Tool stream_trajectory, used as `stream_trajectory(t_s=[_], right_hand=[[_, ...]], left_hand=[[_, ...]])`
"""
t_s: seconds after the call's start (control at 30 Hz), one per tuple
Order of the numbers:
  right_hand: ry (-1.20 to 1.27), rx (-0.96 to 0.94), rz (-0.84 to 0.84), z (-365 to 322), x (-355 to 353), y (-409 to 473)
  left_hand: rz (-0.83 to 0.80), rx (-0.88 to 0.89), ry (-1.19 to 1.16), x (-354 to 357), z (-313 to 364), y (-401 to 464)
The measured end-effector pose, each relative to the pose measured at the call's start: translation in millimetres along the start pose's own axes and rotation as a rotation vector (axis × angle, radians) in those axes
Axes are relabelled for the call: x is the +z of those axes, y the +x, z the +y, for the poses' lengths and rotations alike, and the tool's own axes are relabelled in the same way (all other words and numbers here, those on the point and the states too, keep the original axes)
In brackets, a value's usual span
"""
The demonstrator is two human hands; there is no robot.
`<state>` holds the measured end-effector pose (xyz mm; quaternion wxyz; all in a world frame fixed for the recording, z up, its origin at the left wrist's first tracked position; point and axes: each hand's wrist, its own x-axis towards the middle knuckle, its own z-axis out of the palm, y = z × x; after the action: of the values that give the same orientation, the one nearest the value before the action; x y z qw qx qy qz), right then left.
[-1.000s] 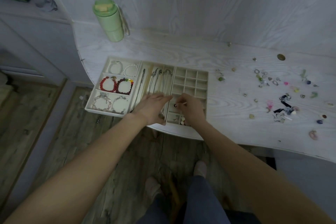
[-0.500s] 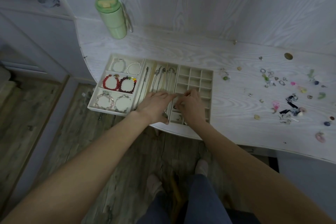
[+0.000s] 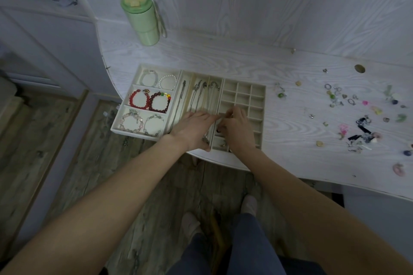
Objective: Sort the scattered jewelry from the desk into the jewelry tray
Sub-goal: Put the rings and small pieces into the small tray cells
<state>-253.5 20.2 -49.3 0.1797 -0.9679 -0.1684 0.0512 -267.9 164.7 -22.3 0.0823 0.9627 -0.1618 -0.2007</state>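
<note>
Bracelets and chains fill tray left of both hands; left fingers flat, right fingers curled, contents unclear; loose jewelry remains on worktop right

The left hand covers the near ends of the necklaces in the jewelry tray, and the right hand hides several small near compartments and whatever its fingertips touch. The scattered jewelry on the counter is too small to name piece by piece. The counter's right end runs off the picture's edge.
</note>
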Motion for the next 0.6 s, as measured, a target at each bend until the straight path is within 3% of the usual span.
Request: stream_trajectory(t_s=[0.2,0.6], right_hand=[[0.112,0.179,0.050,9.4,-11.5,-1.8],[-0.076,0.094,0.037,-0.7,7.2,-1.3]], left_hand=[[0.002,0.004,0.017,0.6,-0.4,0.2],[0.009,0.012,0.042,-1.4,1.5,0.1]])
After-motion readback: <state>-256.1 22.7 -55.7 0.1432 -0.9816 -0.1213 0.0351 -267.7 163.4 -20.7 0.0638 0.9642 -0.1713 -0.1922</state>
